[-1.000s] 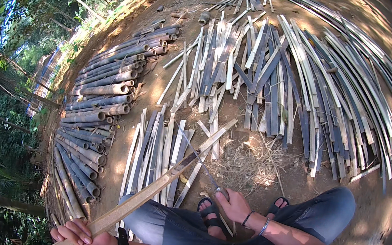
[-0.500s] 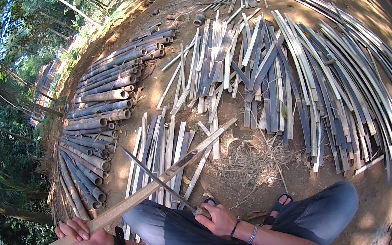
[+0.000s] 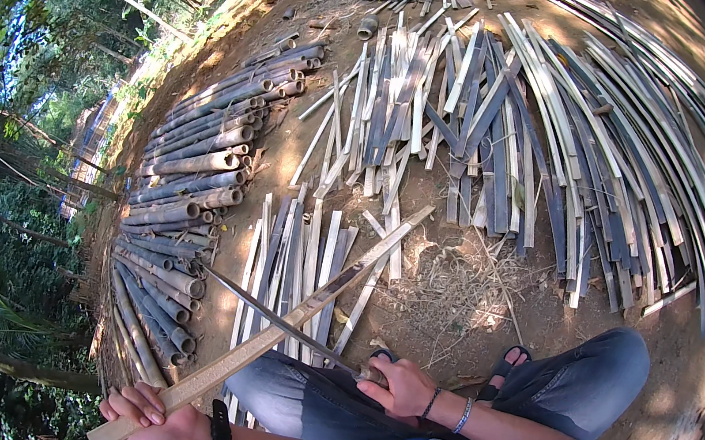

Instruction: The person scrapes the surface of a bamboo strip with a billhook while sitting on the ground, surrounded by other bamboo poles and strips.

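My left hand (image 3: 149, 425) is closed around the lower end of a long split bamboo strip (image 3: 276, 327), which slants up and to the right across my lap. A dark burnt-looking patch marks its upper part. In my right hand (image 3: 401, 388) I grip the handle of a long-bladed knife (image 3: 279, 321), fingers wrapped round it. The blade points up and left and crosses the strip near its middle, on its upper face; whether the edge bites into it I cannot tell. My left wrist wears a black watch, my right wrist bracelets.
Stacked dark bamboo poles (image 3: 193, 217) lie at the left. Split bamboo strips (image 3: 488, 140) are spread across the far ground and right, with a smaller bunch (image 3: 313, 250) just ahead of me. Shavings (image 3: 472, 294) litter the dirt by my sandalled feet. Trees stand at far left.
The knife blade has shifted slightly left and down along the strip, with my right hand moving a little. My left hand keeps its hold. The whole view has shifted slightly.
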Demonstrator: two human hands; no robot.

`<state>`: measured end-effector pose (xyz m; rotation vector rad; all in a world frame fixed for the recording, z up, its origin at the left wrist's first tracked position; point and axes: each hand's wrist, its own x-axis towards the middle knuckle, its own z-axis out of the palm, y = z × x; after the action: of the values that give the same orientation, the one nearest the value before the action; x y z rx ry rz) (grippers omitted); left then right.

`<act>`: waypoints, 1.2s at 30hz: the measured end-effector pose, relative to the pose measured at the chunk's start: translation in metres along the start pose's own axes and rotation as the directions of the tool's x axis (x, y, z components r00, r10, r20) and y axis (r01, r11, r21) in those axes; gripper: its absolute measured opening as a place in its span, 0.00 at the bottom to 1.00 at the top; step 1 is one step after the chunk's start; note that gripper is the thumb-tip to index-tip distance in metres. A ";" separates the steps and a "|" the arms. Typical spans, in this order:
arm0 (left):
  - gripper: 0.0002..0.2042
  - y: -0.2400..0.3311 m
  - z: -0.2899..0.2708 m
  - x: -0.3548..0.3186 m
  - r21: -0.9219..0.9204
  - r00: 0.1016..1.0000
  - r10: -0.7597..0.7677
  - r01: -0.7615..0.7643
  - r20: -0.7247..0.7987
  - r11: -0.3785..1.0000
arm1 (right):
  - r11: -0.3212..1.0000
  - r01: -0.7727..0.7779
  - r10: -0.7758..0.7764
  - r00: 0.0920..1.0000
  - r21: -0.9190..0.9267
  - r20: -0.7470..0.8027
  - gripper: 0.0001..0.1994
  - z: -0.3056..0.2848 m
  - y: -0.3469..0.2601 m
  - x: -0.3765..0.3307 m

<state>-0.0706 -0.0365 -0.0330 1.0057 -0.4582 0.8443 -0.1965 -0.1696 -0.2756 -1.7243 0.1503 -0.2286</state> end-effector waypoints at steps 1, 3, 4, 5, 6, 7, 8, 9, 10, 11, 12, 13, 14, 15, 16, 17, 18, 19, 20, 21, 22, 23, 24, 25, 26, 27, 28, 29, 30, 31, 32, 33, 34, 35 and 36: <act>0.29 0.000 -0.001 0.001 0.004 1.000 -0.002 0.002 -0.012 1.000 | 1.000 -0.010 0.010 1.000 0.005 0.003 0.21 0.002 -0.003 0.000; 0.29 -0.003 -0.001 0.003 0.004 0.999 -0.011 0.011 -0.032 1.000 | 0.999 -0.031 0.031 1.000 0.012 0.000 0.24 0.003 -0.009 -0.001; 0.29 -0.004 -0.003 0.003 -0.007 1.000 -0.008 0.008 -0.006 1.000 | 1.000 0.007 -0.007 1.000 0.013 -0.015 0.24 0.005 -0.012 -0.003; 0.29 -0.003 -0.004 0.003 -0.020 1.000 -0.005 0.005 0.006 1.000 | 0.999 0.043 -0.043 0.999 0.015 -0.029 0.24 0.008 -0.015 -0.006; 0.29 -0.001 -0.004 0.001 -0.034 1.000 -0.001 0.001 0.017 0.999 | 0.997 0.079 -0.078 0.996 0.016 -0.044 0.24 0.009 -0.018 -0.007; 0.29 0.000 -0.003 0.000 -0.047 1.000 0.003 -0.002 0.028 0.999 | 0.999 0.050 -0.050 0.999 -0.005 0.001 0.24 0.005 -0.019 -0.005; 0.29 0.001 -0.001 -0.003 -0.029 1.000 0.003 -0.002 0.011 1.000 | 0.999 0.017 -0.016 0.999 -0.028 0.046 0.25 -0.003 -0.020 -0.001; 0.29 0.003 0.004 -0.006 -0.011 1.000 0.003 -0.003 -0.007 1.000 | 0.999 -0.014 0.019 0.996 -0.052 0.090 0.25 -0.008 -0.019 0.001; 0.29 0.003 0.006 -0.007 0.007 1.000 0.003 -0.003 -0.024 1.000 | 0.996 -0.082 0.083 0.996 -0.017 0.035 0.26 -0.007 -0.013 0.001; 0.29 0.004 0.006 -0.007 0.011 1.000 0.007 -0.007 -0.020 1.000 | 0.997 -0.066 0.066 0.998 -0.044 0.011 0.25 -0.005 -0.010 0.001; 0.29 0.004 0.006 -0.007 0.015 1.000 0.011 -0.010 -0.016 1.000 | 0.996 -0.050 0.049 0.999 -0.072 -0.014 0.24 -0.001 -0.008 -0.001; 0.30 0.004 0.007 -0.007 0.019 1.000 0.014 -0.014 -0.011 1.000 | 0.994 -0.035 0.032 0.999 -0.100 -0.038 0.23 0.001 -0.007 -0.002; 0.29 0.004 0.006 -0.007 0.005 1.000 0.014 -0.014 -0.005 1.000 | 0.994 0.006 -0.012 0.998 -0.111 -0.054 0.23 0.002 -0.013 -0.005; 0.29 0.004 0.005 -0.007 -0.009 1.000 0.015 -0.015 0.001 1.000 | 0.996 0.008 -0.007 1.000 -0.087 0.005 0.25 -0.001 -0.019 -0.006; 0.29 0.005 0.004 -0.007 -0.023 1.000 0.016 -0.016 0.007 1.000 | 0.998 0.008 -0.004 0.998 -0.063 0.064 0.27 -0.005 -0.023 -0.006; 0.29 0.005 0.003 -0.007 -0.037 1.000 0.009 -0.008 0.023 0.999 | 0.999 0.001 0.004 0.993 -0.043 0.121 0.29 -0.008 -0.025 -0.005; 0.29 0.006 0.001 -0.007 -0.050 0.999 0.002 -0.001 0.038 0.999 | 0.994 -0.056 0.071 0.982 -0.089 0.173 0.29 -0.013 -0.025 -0.002; 0.29 0.006 -0.001 -0.008 -0.063 0.999 -0.003 0.007 0.054 0.998 | 0.997 -0.063 0.067 0.993 -0.037 0.097 0.26 -0.008 -0.018 -0.002; 0.29 0.006 0.001 -0.008 -0.052 0.999 0.000 0.003 0.049 0.999 | 0.998 -0.062 0.061 0.998 0.017 0.020 0.24 -0.006 -0.014 0.001; 0.29 0.006 0.002 -0.009 -0.041 0.999 0.003 -0.001 0.045 0.999 | 0.996 -0.056 0.060 0.997 0.070 -0.058 0.22 -0.004 -0.011 0.003; 0.30 0.007 0.004 -0.010 -0.030 0.999 0.007 -0.005 0.041 1.000 | 0.997 -0.069 0.068 0.997 -0.027 -0.037 0.22 -0.004 -0.010 0.000; 0.30 0.006 0.002 -0.009 -0.041 0.999 0.012 -0.010 0.038 0.999 | 0.998 -0.038 0.036 0.998 -0.047 -0.041 0.22 -0.004 -0.011 -0.001; 0.30 0.006 0.000 -0.009 -0.052 0.999 0.017 -0.015 0.036 0.999 | 0.998 -0.007 0.005 0.999 -0.067 -0.044 0.22 -0.002 -0.011 -0.004; 0.30 0.006 -0.001 -0.008 -0.062 0.999 0.022 -0.020 0.034 0.998 | 0.996 0.023 -0.027 0.999 -0.087 -0.047 0.22 -0.002 -0.010 -0.005; 0.30 0.006 -0.001 -0.008 -0.063 0.999 0.019 -0.016 0.047 0.998 | 0.997 0.029 -0.031 0.999 -0.074 -0.013 0.22 -0.004 -0.010 -0.005; 0.30 0.007 -0.001 -0.009 -0.064 0.998 0.015 -0.011 0.060 0.998 | 0.998 0.035 -0.034 0.999 -0.060 0.020 0.22 -0.008 -0.009 -0.003; 0.30 0.007 -0.001 -0.009 -0.064 0.997 0.012 -0.007 0.073 0.998 | 0.998 0.041 -0.038 0.998 -0.047 0.054 0.23 -0.009 -0.009 -0.002; 0.30 0.008 0.001 -0.010 -0.042 0.999 0.011 -0.009 0.052 0.999 | 0.999 0.025 -0.025 1.000 -0.025 0.006 0.23 -0.008 -0.007 -0.001; 0.30 0.008 0.004 -0.011 -0.020 0.999 0.010 -0.009 0.031 1.000 | 1.000 0.011 -0.011 0.999 -0.002 -0.041 0.23 -0.005 -0.002 0.001; 0.30 0.008 0.005 -0.011 0.002 1.000 0.010 -0.010 0.011 1.000 | 1.000 -0.003 0.005 0.996 0.022 -0.087 0.23 -0.003 0.000 0.002; 0.30 0.008 0.005 -0.011 0.012 1.000 0.016 -0.015 -0.002 1.000 | 1.000 -0.013 0.012 0.996 -0.006 -0.087 0.23 -0.003 -0.002 0.002; 0.30 0.007 0.004 -0.011 0.023 1.000 0.021 -0.021 -0.014 1.000 | 1.000 -0.002 0.001 0.996 -0.010 -0.088 0.23 -0.003 -0.005 0.000; 0.30 0.006 0.004 -0.011 0.033 0.999 0.027 -0.026 -0.026 0.999 | 1.000 0.008 -0.009 0.996 -0.013 -0.089 0.23 -0.003 -0.008 -0.002; 0.30 0.006 0.001 -0.010 -0.006 1.000 0.015 -0.014 0.012 1.000 | 1.000 0.016 -0.017 0.996 -0.019 -0.092 0.23 -0.003 -0.009 -0.004; 0.30 0.007 -0.003 -0.009 -0.044 0.999 0.004 -0.002 0.052 0.999 | 1.000 0.003 -0.004 0.999 -0.020 -0.050 0.23 -0.005 -0.008 -0.002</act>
<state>-0.0812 -0.0353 -0.0368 0.9878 -0.5203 0.8087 -0.2002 -0.1725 -0.2667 -1.7392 0.1869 -0.2737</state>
